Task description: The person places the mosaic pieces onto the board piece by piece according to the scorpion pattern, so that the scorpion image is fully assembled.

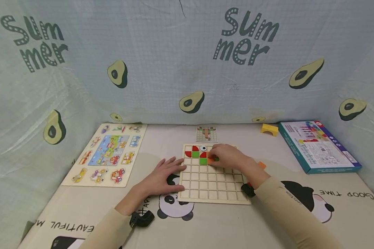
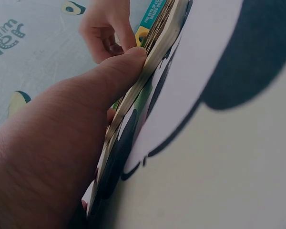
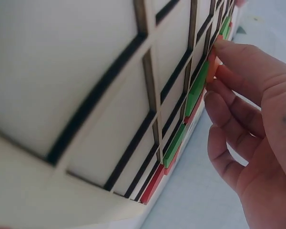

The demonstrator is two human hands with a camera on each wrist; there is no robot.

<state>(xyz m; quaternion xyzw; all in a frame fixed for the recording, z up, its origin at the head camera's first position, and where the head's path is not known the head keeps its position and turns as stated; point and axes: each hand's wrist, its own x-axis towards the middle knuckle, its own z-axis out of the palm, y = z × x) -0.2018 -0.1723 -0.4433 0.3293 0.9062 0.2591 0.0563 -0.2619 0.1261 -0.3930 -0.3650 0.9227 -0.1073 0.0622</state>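
Note:
A wooden grid board [image 1: 203,185] lies flat on the table. Red, green and eye-printed white tiles [image 1: 203,148] fill some cells in its far rows. My right hand [image 1: 229,157] reaches over the far part of the board. Its thumb and fingers pinch an orange tile [image 3: 211,71] at a cell, beside a green tile [image 3: 198,90]. My left hand [image 1: 162,177] rests at the board's left edge with fingers spread, and its thumb [image 2: 128,59] touches the edge of the board.
Behind the board lies a small pattern card [image 1: 206,134]. A picture puzzle board [image 1: 95,166] is at the left. Toward the right are a yellow arch block [image 1: 269,129], a blue-edged game box [image 1: 322,148] and an orange piece [image 1: 261,165] beside my right forearm.

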